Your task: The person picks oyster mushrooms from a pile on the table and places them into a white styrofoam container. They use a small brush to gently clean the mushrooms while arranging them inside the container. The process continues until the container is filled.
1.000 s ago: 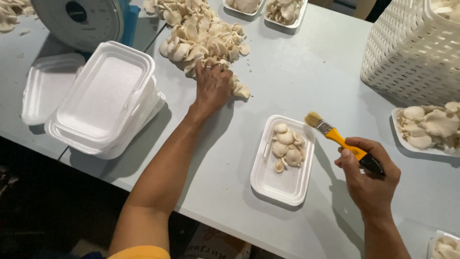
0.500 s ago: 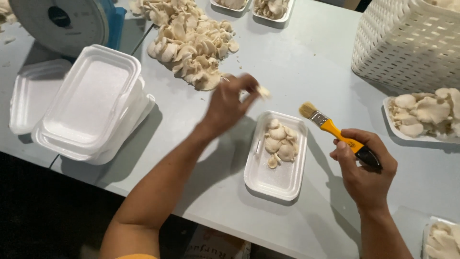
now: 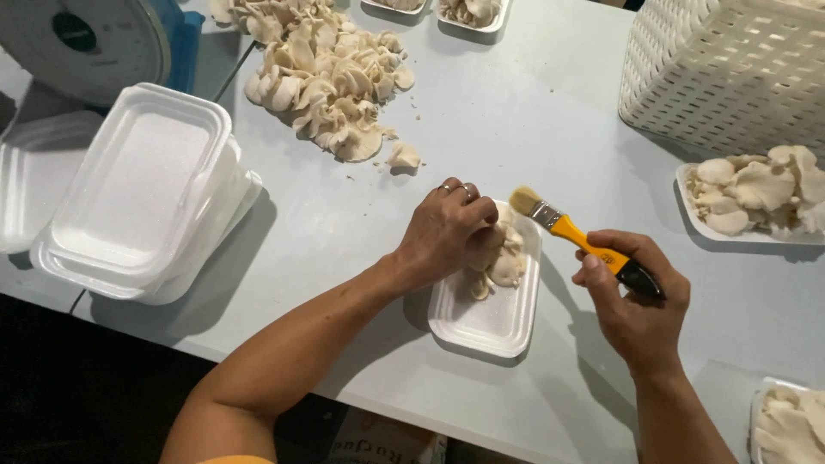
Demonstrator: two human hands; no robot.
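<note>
Now the left hand (image 3: pixel 445 234) rests curled on the mushrooms (image 3: pixel 498 262) in the small tray (image 3: pixel 490 318) on the desk (image 3: pixel 533 112), while the right hand (image 3: pixel 636 296) grips a yellow brush (image 3: pixel 577 239), bristles just above the tray's far edge

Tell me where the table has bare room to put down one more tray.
Bare table lies between the mushroom pile and the white basket. Another patch lies between the stacked foam trays and the left hand. Around the small tray and right hand it is crowded.
</note>
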